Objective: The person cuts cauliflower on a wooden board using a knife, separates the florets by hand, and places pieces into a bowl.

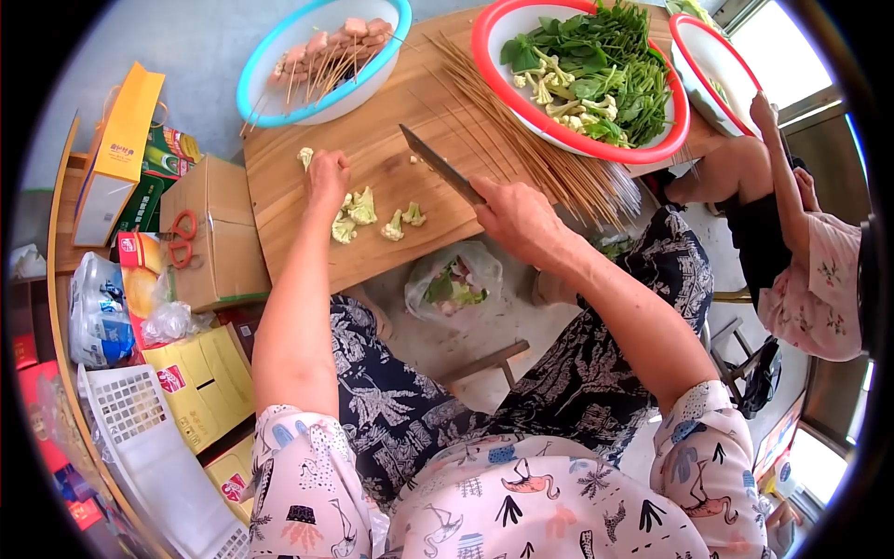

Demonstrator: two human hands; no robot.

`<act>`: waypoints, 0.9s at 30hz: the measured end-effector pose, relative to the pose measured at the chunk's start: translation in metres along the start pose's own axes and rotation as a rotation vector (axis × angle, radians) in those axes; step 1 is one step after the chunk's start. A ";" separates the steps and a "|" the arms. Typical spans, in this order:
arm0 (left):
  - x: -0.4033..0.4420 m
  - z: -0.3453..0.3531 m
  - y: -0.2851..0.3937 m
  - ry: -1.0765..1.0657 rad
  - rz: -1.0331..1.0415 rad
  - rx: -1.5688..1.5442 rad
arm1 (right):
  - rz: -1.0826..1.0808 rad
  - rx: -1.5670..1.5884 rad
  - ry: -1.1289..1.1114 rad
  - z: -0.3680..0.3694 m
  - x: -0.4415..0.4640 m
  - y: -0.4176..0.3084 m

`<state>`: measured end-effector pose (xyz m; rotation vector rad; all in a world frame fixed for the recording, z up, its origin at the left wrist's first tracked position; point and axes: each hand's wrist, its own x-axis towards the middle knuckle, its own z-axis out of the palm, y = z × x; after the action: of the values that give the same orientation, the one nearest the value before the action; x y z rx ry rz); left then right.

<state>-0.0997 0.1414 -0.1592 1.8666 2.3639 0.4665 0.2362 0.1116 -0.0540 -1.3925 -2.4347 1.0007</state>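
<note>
My right hand (515,212) grips a kitchen knife (440,166), its blade angled up and left over the wooden tabletop (279,210). My left hand (328,177) is closed with curled fingers at the left of the table; what is inside them, if anything, is hidden. Right beside its knuckles is a cauliflower floret (305,156); whether they touch, I cannot tell. Cut cauliflower pieces (361,206) lie next to my left wrist. Two smaller florets (393,226) sit nearer the front edge. Tiny white crumbs are scattered near the blade.
Many bamboo skewers (531,130) lie behind the knife. A red-rimmed basin (678,116) holds greens and cauliflower; a blue-rimmed basin (250,88) holds skewered pink food. Below hangs a plastic bag (453,279) of scraps. Boxes and red scissors (183,238) stand left; another person (810,270) sits right.
</note>
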 end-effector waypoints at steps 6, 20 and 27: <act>-0.016 0.005 0.054 -0.032 0.229 -0.448 | -0.048 -0.003 0.070 -0.007 -0.001 0.004; -0.061 0.013 0.073 -0.088 0.318 -0.374 | -0.056 -0.078 -0.021 0.010 -0.005 0.001; -0.062 0.012 0.074 -0.083 0.311 -0.381 | -0.129 -0.119 0.010 0.017 -0.005 0.004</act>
<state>-0.0118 0.0993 -0.1561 2.0174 1.7788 0.7849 0.2342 0.1007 -0.0686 -1.2517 -2.5764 0.8306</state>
